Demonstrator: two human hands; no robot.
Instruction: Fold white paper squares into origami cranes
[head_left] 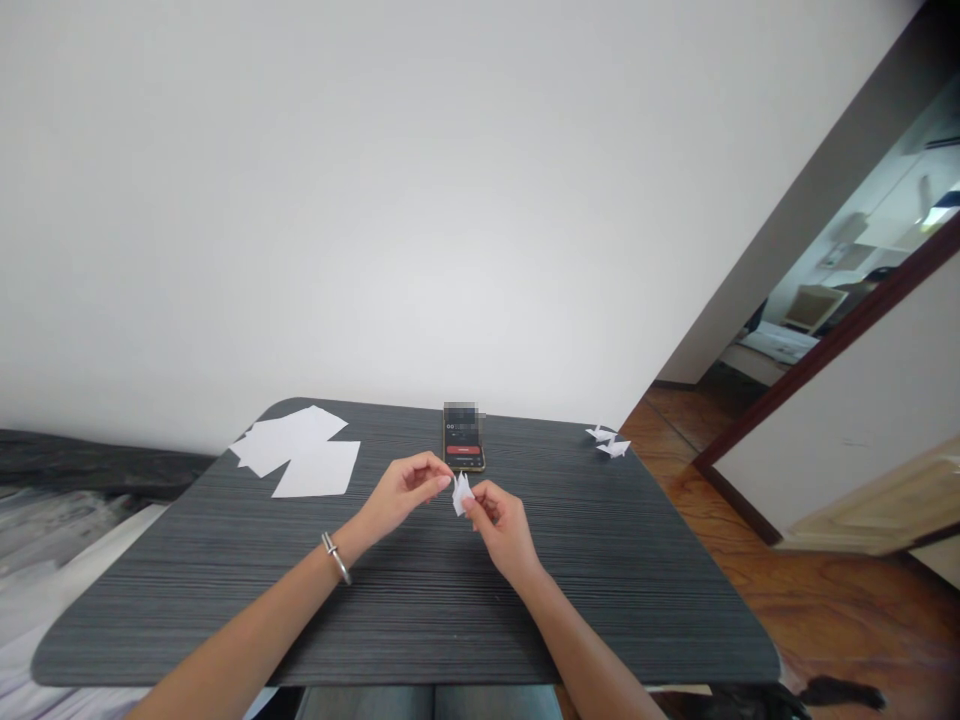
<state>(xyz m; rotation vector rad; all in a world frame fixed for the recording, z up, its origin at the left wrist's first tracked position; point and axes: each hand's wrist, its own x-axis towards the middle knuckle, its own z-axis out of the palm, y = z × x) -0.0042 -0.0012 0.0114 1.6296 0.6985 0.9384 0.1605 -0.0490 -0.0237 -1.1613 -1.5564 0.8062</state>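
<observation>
1. Folded paper (pixel 461 494), white, small, pointed at the top: held between the two hands, above the surface (pixel 480 625), on the near side of the phone. Main hazard: a torn or bent point, should the fingers pull unevenly.
2. Right hand (pixel 504 525): thumb and fingers grasping the folded paper at its lower right side. Hazard: flattened layers, from too firm a pinch.
3. Left hand (pixel 409 490): thumb and forefinger brought together at the paper's upper left tip; cannot tell whether they pinch it. Hazard: a slip there could crease the tip askew.
4. Phone (pixel 463 440), screen lit, just beyond the hands. Hazard: a knock, if the left fingers stray forward.
5. Loose sheets (pixel 318 469), white, overlapping, at the surface's left. Hazard: scattering, by a sweep of the left forearm.
6. Small folded pieces (pixel 615 449), white, near the surface's right edge. Hazard: a fall to the floor (pixel 720 480), from a draught or a bump.
7. Bracelet (pixel 337 560), silver-coloured, on the left wrist. Hazard: slight; possible snagging on a sheet.
</observation>
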